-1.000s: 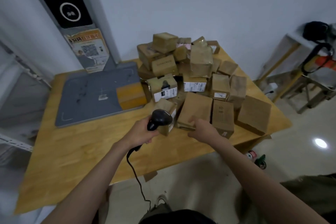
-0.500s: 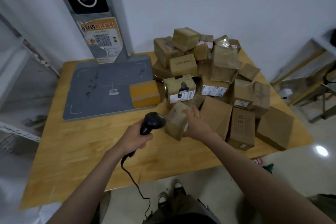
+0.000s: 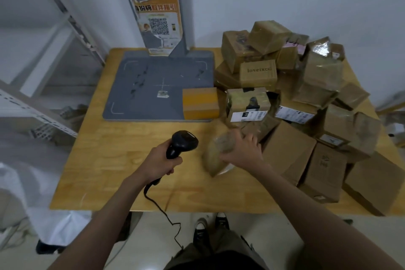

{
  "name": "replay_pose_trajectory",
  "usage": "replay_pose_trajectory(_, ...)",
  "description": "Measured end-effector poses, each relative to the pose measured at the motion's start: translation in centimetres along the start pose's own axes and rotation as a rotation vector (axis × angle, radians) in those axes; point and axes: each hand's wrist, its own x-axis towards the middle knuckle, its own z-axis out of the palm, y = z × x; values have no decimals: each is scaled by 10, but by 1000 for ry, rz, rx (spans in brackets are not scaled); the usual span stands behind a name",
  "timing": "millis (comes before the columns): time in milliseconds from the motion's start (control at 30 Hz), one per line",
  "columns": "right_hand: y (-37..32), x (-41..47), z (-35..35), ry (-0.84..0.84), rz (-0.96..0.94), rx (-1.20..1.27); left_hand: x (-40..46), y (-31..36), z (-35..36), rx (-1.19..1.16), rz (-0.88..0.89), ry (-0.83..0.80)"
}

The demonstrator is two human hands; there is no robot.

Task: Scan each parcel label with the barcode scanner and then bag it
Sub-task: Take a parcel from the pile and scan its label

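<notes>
One parcel is all we have in hand in the head view, and it sits just to the near left of the big pile of boxes, low over the wooden table. Our right hand has its fingers wrapped over the parcel's top, grasping it; the box is blurred, so we cannot read a label on it or tell which face is turned up. Further left of the pile, our left hand is clenched round the handle of the barcode scanner, its head aimed toward the parcel, cord trailing off the table's near edge.

How far along are we? We judge this as very early. The pile looks large, many boxes stacked and leaning together, labels showing on a few. We see no bag for certain, only pale fabric at the far left edge, too unclear to name. So scanning this parcel is the step in hand, bagging it comes after, and nearly the whole pile is left. Left of the pile, an orange box rests on the grey scanning pad.
</notes>
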Motion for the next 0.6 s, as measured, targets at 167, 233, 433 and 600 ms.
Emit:
replay_pose_trajectory(167, -2, 1, 21, -181, 188, 529, -3, -5, -8, -5, -14, 51)
replay_pose_trajectory(233, 1, -2, 30, -247, 231, 704, -4, -7, -10, 0, -19, 67)
replay_pose_trajectory(433, 14, -8, 59, -212, 123, 747, -10, -10, -6, -18, -44, 84)
replay_pose_trajectory(600, 10, -11, 76, -81, -133, 315, -13, -15, -1, -15, -70, 75)
